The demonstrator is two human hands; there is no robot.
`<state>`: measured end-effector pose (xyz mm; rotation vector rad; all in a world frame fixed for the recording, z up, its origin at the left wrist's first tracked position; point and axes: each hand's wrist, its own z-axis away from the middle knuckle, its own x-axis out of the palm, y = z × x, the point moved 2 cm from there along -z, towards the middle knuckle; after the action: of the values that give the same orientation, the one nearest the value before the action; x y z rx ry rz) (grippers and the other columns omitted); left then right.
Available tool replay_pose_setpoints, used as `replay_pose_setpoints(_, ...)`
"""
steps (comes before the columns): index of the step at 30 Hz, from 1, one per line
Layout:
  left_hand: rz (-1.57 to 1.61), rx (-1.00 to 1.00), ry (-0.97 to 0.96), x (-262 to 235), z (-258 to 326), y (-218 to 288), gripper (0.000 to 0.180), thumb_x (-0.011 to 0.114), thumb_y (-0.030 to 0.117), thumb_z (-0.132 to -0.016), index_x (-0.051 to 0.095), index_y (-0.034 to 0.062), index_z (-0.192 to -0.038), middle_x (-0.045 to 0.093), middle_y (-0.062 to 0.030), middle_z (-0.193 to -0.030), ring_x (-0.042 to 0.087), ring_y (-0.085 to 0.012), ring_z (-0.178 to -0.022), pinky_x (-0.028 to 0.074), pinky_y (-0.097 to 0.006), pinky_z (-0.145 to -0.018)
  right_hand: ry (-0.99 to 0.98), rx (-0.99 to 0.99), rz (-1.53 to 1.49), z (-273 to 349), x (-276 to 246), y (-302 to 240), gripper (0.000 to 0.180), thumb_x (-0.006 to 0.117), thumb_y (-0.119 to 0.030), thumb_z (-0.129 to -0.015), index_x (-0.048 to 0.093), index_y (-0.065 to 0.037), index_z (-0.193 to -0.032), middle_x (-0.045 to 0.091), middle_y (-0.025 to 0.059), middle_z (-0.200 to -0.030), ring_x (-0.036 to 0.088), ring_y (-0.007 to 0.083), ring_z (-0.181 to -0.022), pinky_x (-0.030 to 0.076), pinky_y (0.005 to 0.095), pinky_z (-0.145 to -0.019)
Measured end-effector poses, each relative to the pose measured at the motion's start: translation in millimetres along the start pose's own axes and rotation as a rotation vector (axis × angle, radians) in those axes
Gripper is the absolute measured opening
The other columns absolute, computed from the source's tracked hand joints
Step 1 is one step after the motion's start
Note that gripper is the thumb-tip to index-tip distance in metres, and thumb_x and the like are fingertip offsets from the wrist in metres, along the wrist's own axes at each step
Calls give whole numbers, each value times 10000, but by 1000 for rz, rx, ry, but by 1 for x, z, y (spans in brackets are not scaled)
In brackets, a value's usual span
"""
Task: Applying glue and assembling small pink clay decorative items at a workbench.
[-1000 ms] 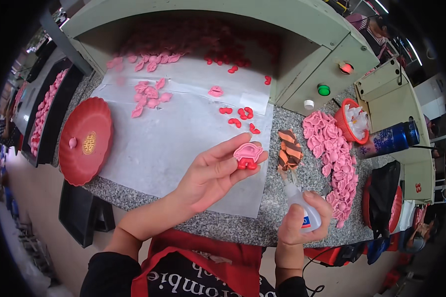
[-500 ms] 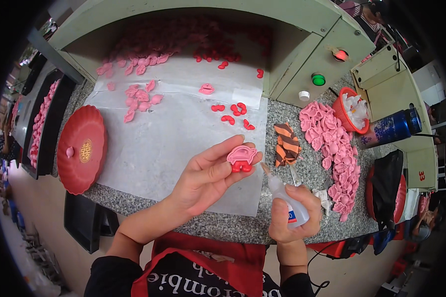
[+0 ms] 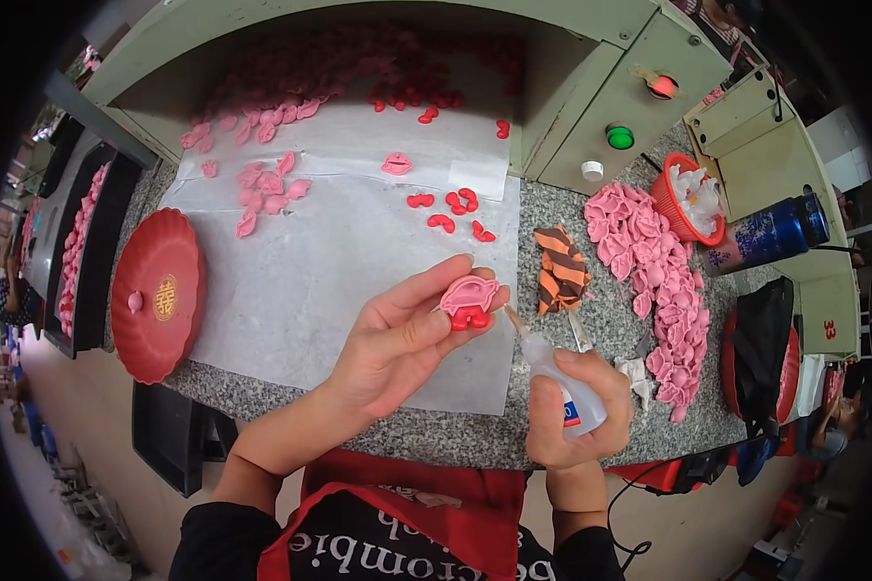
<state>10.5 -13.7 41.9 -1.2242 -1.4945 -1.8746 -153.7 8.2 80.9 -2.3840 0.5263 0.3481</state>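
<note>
The left hand (image 3: 397, 339) pinches a pink piece (image 3: 467, 295) with a red part (image 3: 469, 321) at its fingertips, above the paper sheet (image 3: 310, 271); the right hand (image 3: 572, 412), at its 4 o'clock, grips a glue bottle (image 3: 552, 373), nozzle aimed toward 11 o'clock at the piece. A hard squeeze could likely flood the joint and glue the fingers. A loose pinch could let the red part slide askew.
</note>
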Motion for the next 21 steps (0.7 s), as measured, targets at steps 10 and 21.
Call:
replay_pose_setpoints(10, -71, 25, -3, 2, 0, -1, 439, 521, 62, -807, 404, 67, -1231, 410, -143, -1239, 369, -319, -1174, 320, -391, -983, -7, 78, 25, 1, -3, -8, 274, 645, -37, -649, 527, 13, -891, 590, 110, -731, 518, 162, -509, 410, 244, -470)
replay_pose_setpoints(21, -86, 13, 14, 2, 0, -2, 449, 534, 72, -801, 404, 70, -1231, 416, -137, -1236, 371, -319, -1173, 313, -398, -985, 7, -13, -5, -4, -1, -2, 313, 671, -6, -621, 522, 6, -896, 594, 92, -672, 502, 153, -431, 383, 229, -380)
